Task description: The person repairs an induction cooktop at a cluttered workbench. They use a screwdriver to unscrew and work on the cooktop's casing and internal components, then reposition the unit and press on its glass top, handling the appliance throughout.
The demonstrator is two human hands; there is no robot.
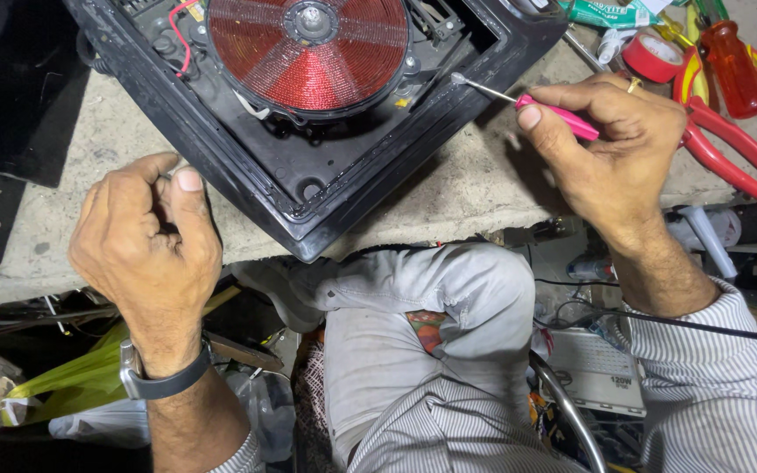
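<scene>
Nearest the camera, a bent knee in pale grey trousers point(413, 324) sits between the two forearms, w/ striped shirt cuffs cut off at the bottom edge. The left hand point(146, 250), a dark watch point(164, 378) on its wrist, is curled into a loose fist on the concrete bench point(475, 180); thumb tucked over the fingers, and whether it has anything inside is hidden, so can't tell. Its knuckles sit just beside the near-left edge of the opened black induction cooker point(308, 114). The right hand point(619, 144) is closed around a pink-handled small screwdriver point(558, 114), thumb & fingers pinching the handle; most of the handle is covered by the palm. From that grip the thin metal shaft runs up and away to the left, its tip touching the cooker's right rim. Beyond the tip, inside the housing, lies the round red-copper coil point(308, 48), top cut off by the frame; a red wire point(184, 35) curls at the coil's left. Past the right hand's knuckles, away from the body: red-and-yellow pliers point(729, 144), partly behind the hand, an orange-handled screwdriver point(733, 57), a roll of red tape point(650, 57), and a green tube point(611, 13) cut off at the top. Below the bench, under both wrists, clutter of wires and bags is too dim to make out.
</scene>
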